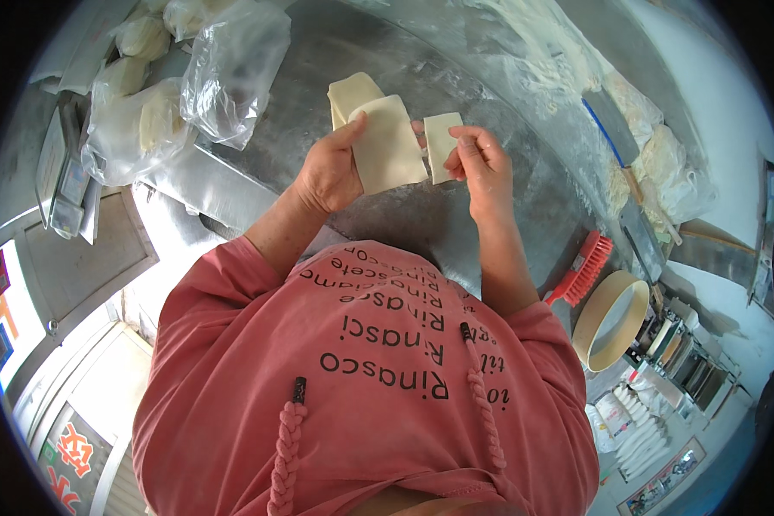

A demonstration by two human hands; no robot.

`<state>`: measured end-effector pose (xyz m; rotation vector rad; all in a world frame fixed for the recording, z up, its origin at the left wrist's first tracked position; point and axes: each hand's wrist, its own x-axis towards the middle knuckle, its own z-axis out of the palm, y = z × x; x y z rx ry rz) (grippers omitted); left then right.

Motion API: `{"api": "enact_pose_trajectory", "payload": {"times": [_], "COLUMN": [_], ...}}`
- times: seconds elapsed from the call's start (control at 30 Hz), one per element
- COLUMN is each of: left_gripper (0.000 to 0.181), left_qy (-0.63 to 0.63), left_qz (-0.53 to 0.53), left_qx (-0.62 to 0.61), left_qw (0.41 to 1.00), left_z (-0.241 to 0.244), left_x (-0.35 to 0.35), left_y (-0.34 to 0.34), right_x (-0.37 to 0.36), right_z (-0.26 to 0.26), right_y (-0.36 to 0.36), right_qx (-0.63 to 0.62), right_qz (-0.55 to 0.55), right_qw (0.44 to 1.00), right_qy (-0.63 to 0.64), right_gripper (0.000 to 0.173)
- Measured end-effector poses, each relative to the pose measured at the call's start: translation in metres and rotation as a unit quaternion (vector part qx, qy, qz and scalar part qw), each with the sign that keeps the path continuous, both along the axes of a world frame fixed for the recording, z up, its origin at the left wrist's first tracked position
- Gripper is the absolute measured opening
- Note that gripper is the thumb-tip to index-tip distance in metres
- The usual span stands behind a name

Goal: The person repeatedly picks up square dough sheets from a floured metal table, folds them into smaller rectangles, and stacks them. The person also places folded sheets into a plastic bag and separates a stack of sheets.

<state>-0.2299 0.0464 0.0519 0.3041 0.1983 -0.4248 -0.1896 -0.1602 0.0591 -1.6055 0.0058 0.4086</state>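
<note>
Over a steel worktop [284, 103], my left hand [332, 168] grips a pale, squarish sheet or stack of dough [390, 145], with its thumb on top. Fingertips show at the far side of this dough. Behind it, a second pale dough piece [356, 92] is partly covered by the front one; I cannot tell if it is held or resting. My right hand [484, 161] pinches a smaller rectangular dough piece [442, 145] between thumb and fingers, just right of the larger one. A narrow gap separates these two pieces.
Clear plastic bags [235, 77] with pale contents lie at the left. Loose flour [535, 48] coats the far right. A blue-edged blade [609, 132] with a wooden handle, a red brush [590, 267], a round sieve [609, 322] and a metal roller machine [693, 361] are at the right.
</note>
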Motion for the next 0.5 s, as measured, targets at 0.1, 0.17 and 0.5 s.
{"api": "enact_pose_trajectory", "payload": {"times": [0.1,0.17,0.5], "left_gripper": [0.052,0.055,0.052], "left_qy": [0.007,0.019,0.023], "left_qz": [-0.008,-0.013,-0.001], "left_qx": [-0.041,-0.047,-0.063], "left_qw": [0.999,0.999,0.998], "left_z": [0.0,-0.002,-0.007], "left_x": [-0.002,-0.003,-0.026], "left_y": [0.002,0.002,0.028], "right_x": [-0.001,-0.003,0.001], "right_z": [-0.003,-0.004,-0.019], "right_y": [-0.004,0.0,0.0], "right_qx": [0.008,-0.001,-0.087], "right_qz": [0.0,0.024,0.068], "right_qw": [0.999,0.999,0.994], "right_qy": [0.035,0.03,0.026], "right_gripper": [0.025,0.026,0.023]}}
